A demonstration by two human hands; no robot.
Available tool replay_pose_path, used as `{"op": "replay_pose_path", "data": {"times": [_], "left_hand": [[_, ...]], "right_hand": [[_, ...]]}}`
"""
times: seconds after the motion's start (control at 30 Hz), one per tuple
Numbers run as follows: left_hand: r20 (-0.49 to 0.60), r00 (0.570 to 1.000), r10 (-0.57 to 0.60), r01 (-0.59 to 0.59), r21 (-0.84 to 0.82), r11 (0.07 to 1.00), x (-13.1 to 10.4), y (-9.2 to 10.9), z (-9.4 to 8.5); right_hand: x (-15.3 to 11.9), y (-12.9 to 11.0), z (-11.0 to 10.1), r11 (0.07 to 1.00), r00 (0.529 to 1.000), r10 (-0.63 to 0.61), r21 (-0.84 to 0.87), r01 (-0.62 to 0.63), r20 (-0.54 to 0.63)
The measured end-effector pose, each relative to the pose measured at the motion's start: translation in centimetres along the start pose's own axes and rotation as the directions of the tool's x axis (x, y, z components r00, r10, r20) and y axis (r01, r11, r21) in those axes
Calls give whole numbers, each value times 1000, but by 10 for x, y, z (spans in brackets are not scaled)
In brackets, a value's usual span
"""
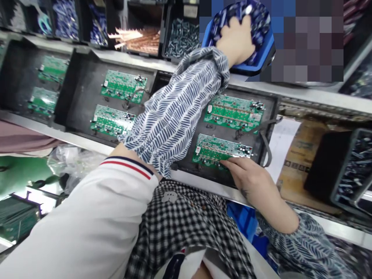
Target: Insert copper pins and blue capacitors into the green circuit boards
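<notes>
Along the back, bins of screws [183,38] and copper-coloured strips [139,38] are standing behind a row of black trays. In the right-hand tray [215,174], an upper board [235,112] and a lower board [222,149], both green, are lying beside a dark strap [266,149]. The left patterned sleeve [180,112] is crossing the trays, hiding part of another board. The left hand [238,40] is resting in a blue bin [207,35] of dark parts, fingers standing apart; whether they are grasping anything, I cannot tell. The right hand's [255,178] fingers are touching the lower board's near edge, their grip unclear.
</notes>
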State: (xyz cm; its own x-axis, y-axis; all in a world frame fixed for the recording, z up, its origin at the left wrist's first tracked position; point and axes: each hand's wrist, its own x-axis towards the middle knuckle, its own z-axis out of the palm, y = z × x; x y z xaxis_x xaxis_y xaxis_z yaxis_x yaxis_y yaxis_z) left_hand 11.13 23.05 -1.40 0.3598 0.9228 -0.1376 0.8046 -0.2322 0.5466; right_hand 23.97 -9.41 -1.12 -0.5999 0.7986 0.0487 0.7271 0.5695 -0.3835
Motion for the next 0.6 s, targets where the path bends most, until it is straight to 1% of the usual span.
{"op": "replay_pose_path", "data": {"times": [0.07,0.1,0.23,0.37,0.5,0.6], "left_hand": [[-70,997,-19,23,57,998,-3,-3,-1],[-86,996,-16,23,80,997,-4,-4,-2],[-86,996,29,-18,131,991,-3,-12,-4],[-66,993,97,-88,124,988,2,-20,-3],[-61,990,129,-123,102,987,2,-20,-4],[-46,988,147,-142,88,986,-1,-18,-9]], "right_hand": [[1,-1,0,1000,1000,-15,-19,15,-12],[2,-1,1,1000,1000,-14,-20,13,-24],[0,-1,6,1000,999,14,9,-14,-50],[-2,-1,9,1000,997,28,7,-27,-75],[-2,-3,10,998,999,24,-54,-27,-46],[-2,-6,6,997,999,9,-78,-12,-39]]}}
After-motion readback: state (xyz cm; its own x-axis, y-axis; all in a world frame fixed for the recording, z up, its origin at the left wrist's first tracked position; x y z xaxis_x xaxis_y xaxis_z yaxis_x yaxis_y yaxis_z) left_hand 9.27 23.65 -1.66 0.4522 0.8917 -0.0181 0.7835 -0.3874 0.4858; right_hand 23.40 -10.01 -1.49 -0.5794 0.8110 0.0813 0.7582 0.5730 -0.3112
